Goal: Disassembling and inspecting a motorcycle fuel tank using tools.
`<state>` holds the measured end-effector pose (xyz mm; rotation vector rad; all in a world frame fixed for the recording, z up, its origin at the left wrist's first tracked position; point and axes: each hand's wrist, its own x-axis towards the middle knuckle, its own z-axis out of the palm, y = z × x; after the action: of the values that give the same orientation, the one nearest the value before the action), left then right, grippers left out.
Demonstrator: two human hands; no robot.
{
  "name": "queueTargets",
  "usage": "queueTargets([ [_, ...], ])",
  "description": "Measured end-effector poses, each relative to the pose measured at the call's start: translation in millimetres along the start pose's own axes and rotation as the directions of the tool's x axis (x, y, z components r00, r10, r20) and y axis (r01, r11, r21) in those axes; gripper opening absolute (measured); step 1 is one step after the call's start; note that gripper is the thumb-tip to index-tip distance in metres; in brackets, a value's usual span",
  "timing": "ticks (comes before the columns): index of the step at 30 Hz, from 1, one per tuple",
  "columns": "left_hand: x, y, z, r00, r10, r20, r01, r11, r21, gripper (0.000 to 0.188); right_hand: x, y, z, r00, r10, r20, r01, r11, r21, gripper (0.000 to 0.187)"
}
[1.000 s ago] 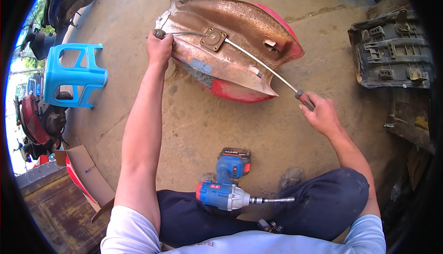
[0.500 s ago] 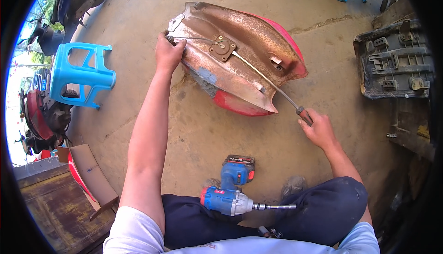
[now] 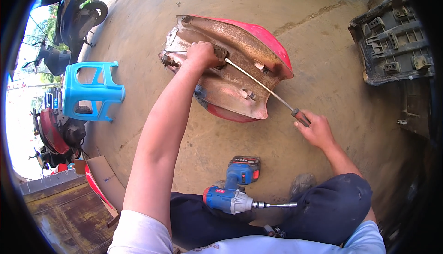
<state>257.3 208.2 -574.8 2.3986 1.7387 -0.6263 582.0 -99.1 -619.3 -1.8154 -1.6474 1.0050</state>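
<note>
1. On the concrete floor ahead of the seated person lies a red fender, turned underside up so its rusty, dirty inner face shows.
2. Left hand is closed over the upper inner part of the fender, beside a small metal bracket; it looks to be pinning the shell down.
3. Right hand is wrapped around the red-and-black handle of a long screwdriver, whose thin shaft runs up and left across the shell to the bracket.
4. By my judgement the fender is thin pressed sheet: light for its bulk and stiff along its curve, but apt to rock on its rounded back, so it wants a steadying hand.
5. Its edges look raw and corroded; a hold on the broad inner face or near the bracket seems safer than the rim, and the rust should grip well enough.
6. The screwdriver shaft is long and slim, so I would expect some flex under a hard pry.
7. A blue cordless driver rests by the person's legs, well apart from both hands.
8. A blue stool stands to the left, and a dark plastic panel lies to the right.
</note>
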Motion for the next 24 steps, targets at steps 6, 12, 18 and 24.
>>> queueTargets([
  [6, 0.3, 1.7, 14.5, 0.987, 0.064, -0.144, -0.07, 0.997, -0.033, 0.078, -3.1, 7.4, -6.8, 1.0, 0.026, -0.013, -0.026, 0.999, 0.023, 0.035],
  [12, 0.4, -17.1, 2.4, 0.989, 0.019, -0.149, -0.05, 0.977, -0.207, 0.074, -29.5, 20.2, -28.5, 0.996, -0.009, -0.094, 0.01, 1.0, 0.01, 0.036],
  [18, -7.3, -37.7, -23.1, 0.982, 0.127, -0.138, -0.164, 0.937, -0.308, 0.08, -91.2, 56.7, -27.6, 0.981, 0.001, -0.192, -0.003, 1.0, -0.01, 0.039],
  [24, -9.8, -53.2, -3.6, 0.951, 0.178, -0.253, -0.27, 0.878, -0.395, 0.08, -144.7, 87.9, -20.2, 0.955, 0.16, -0.249, -0.169, 0.986, -0.013, 0.039],
])
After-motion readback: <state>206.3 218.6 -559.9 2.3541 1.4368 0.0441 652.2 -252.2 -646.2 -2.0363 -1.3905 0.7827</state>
